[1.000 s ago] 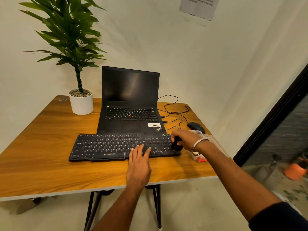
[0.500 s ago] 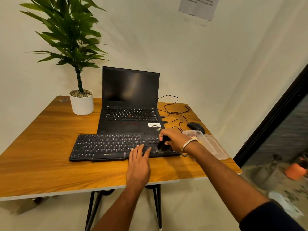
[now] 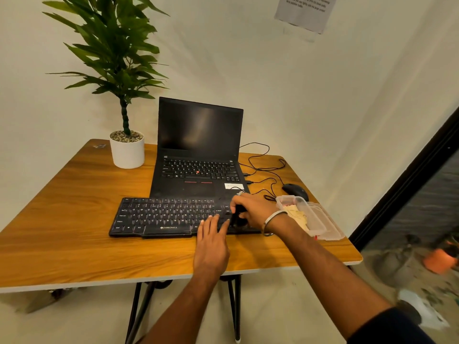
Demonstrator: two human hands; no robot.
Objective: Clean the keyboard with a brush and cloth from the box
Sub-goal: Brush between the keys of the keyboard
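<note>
Gripping dark brush (image 3: 239, 214), mostly hidden | right hand (image 3: 255, 209) | keyboard (image 3: 164, 217)

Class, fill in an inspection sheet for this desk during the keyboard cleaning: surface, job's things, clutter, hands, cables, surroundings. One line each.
Surface: wooden table, light edge band, dark metal legs.
Job's things: black keyboard lying flat in front of the laptop; dark brush on the keyboard's right end; clear plastic box to the right, lid off, pale contents inside, possibly the cloth.
Clutter: potted plant at the back left; mouse behind the box.
Hands: left hand rests flat on the keyboard's front edge; right hand grips the brush.
Cables: thin black cables looped right of the laptop.
Surroundings: pale wall, paper notice taped up, dark door frame at right.
</note>
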